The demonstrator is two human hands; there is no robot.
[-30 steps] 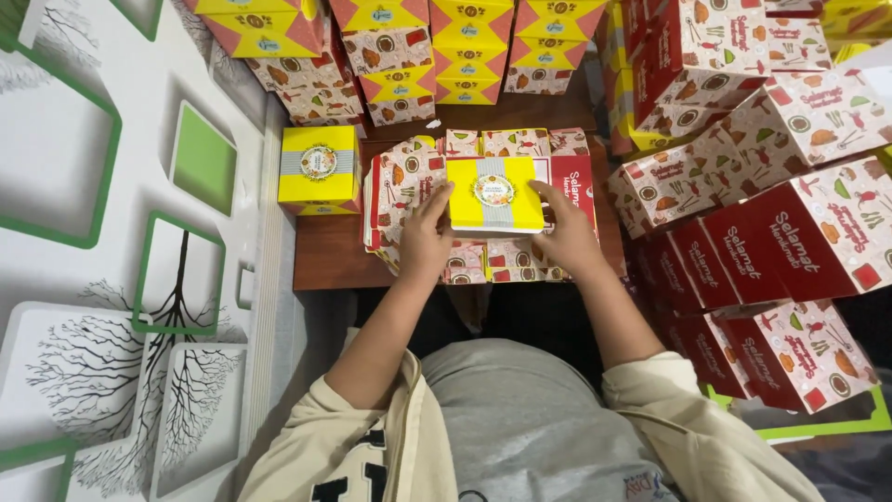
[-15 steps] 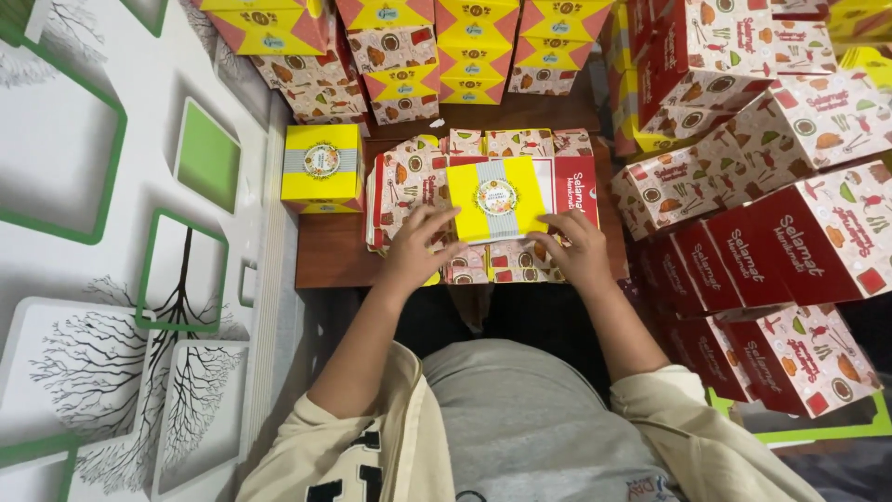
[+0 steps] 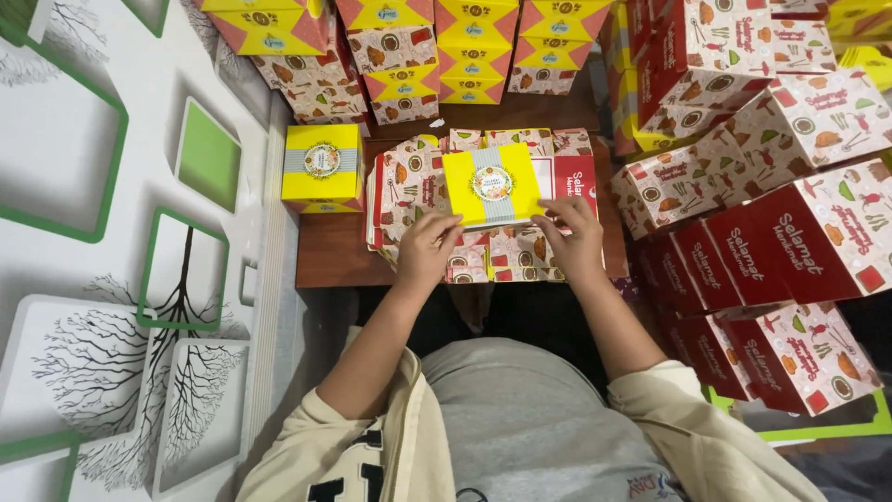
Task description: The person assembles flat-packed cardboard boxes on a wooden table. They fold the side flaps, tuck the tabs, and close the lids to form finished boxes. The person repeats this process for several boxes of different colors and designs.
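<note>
Hands have slid back to the near edge: your left hand (image 3: 427, 246) and right hand (image 3: 574, 240) pinch the yellow box (image 3: 491, 186), now lying on the flat printed cartons (image 3: 409, 191), table (image 3: 330, 251) centre

Home packing corner: stacked food boxes (image 3: 743, 102)

Fingertips of the left hand (image 3: 429, 249) and right hand (image 3: 574, 242) lie at the near edge of the yellow box (image 3: 491, 186), covering part of that edge. The stack of flat patterned cartons (image 3: 409, 191) beneath is largely covered by the box and both hands. The wooden desk (image 3: 330, 251) shows only as narrow strips. Yellow-topped boxes (image 3: 390, 14) are cut by the top edge; red boxes (image 3: 836, 232) run off the right edge.
</note>
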